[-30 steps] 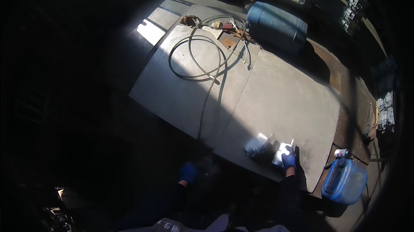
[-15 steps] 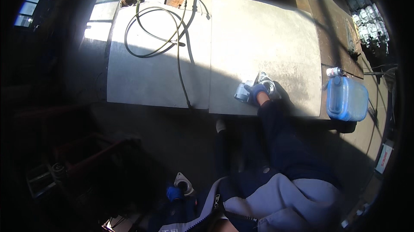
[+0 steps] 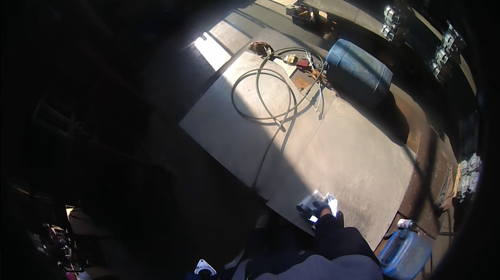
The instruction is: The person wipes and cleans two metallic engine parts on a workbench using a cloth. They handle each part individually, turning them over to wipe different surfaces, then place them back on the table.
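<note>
My right hand [image 3: 322, 207], in a dark blue glove, is closed on a silvery metal casting [image 3: 307, 206] at the near edge of the pale tabletop. Its fingers wrap over the casting's middle, and bright sun washes out the right end. Low in the picture, my left hand [image 3: 192, 276] shows only as a bit of blue glove at the lower edge. A metal flange piece [image 3: 204, 267] with a round opening sticks up beside it, held off the table. Most of the left fingers are cut off or in shadow.
A dark hose [image 3: 233, 98] lies coiled across the table's pale sheets [image 3: 359, 150]. Behind it lie a blue drum [image 3: 359, 72] on its side and a small red object [image 3: 302, 63]. A blue jerrycan [image 3: 406, 254] stands at the near right corner. Stacked castings [image 3: 448, 48] line the far right.
The view has swung leftward, so the table appears turned and the whole drum shows. My right hand stays on the casting; my left still has the flange piece, now nearer the lower edge.
</note>
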